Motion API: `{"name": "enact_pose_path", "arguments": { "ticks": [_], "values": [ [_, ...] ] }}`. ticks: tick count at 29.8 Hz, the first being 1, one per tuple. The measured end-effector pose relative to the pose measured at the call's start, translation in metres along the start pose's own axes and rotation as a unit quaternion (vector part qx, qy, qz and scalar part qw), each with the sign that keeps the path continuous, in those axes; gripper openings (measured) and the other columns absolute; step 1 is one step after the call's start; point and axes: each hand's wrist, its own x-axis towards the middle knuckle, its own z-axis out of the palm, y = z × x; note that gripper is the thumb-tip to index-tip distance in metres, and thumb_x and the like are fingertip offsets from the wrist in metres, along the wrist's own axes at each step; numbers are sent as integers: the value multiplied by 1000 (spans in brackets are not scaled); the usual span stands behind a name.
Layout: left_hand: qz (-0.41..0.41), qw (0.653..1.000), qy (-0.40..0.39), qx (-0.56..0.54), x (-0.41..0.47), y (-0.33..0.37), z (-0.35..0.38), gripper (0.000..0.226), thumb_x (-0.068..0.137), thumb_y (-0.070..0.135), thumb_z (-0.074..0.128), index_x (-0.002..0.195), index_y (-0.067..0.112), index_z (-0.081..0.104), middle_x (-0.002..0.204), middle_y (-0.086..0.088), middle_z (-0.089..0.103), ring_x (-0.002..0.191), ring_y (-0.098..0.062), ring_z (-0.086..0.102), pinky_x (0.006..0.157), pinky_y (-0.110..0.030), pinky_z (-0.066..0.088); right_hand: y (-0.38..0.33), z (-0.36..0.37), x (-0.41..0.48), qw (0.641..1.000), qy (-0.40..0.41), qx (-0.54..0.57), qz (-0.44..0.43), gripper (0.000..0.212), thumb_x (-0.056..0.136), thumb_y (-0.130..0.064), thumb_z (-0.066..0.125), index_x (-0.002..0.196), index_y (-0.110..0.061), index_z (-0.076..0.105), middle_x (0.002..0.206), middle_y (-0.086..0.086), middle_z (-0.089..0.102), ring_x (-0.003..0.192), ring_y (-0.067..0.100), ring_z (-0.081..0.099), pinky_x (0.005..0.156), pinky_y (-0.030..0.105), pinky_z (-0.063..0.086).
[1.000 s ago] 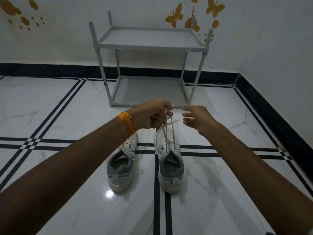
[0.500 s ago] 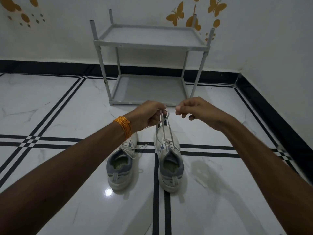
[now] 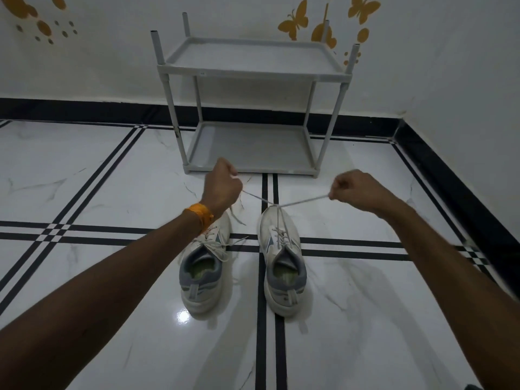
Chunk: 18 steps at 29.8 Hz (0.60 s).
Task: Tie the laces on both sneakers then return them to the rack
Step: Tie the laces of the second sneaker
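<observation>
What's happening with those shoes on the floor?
A person is tying the laces of the right-hand white and grey sneaker. The left hand and the right hand each grip one end of its white lace and pull the ends apart, crossed above the toe. The left-hand white and grey sneaker sits beside it, its laces loose. Both are on the white marble floor, in front of the grey two-tier plastic rack.

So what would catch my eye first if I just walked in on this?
Probably the two hands, the left hand and the right hand, pulling the laces of the right sneaker apart in a taut V at mid-floor. Beside it the left sneaker lies with loose laces, and a bare grey rack stands behind against the wall.
</observation>
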Motion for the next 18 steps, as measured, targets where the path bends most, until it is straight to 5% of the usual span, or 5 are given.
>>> {"name": "enact_pose_path", "arguments": {
  "ticks": [4,11,15,18],
  "values": [
    [9,977,36,210,5,-73,-29,21,80,-6,55,100,-4,53,83,-22,61,72,-31,51,60,-32,34,84,24,-9,974,-57,-187,113,13,85,-10,63,89,-1,73,97,14,72,86,25,64,65,26,45],
    [61,868,-105,481,-16,-117,-8,35,93,28,50,125,13,51,122,-18,57,96,-38,63,82,-42,51,117,86,-17,965,-127,-174,152,22,84,-14,65,97,3,68,92,14,72,85,27,69,69,32,53],
    [187,874,-95,438,-27,-91,29,39,86,21,60,124,15,59,128,-9,59,95,-34,66,79,-40,54,82,93,-6,953,-138,-245,114,34,83,-26,68,112,-9,64,116,8,64,104,25,61,83,31,49],
    [191,913,-184,309,-38,-76,56,32,94,21,54,124,11,62,121,-11,66,102,-31,65,88,-39,52,41,105,-2,988,-87,-117,53,23,83,-21,69,104,-10,72,107,8,72,92,21,67,75,26,49]
  ]
}}
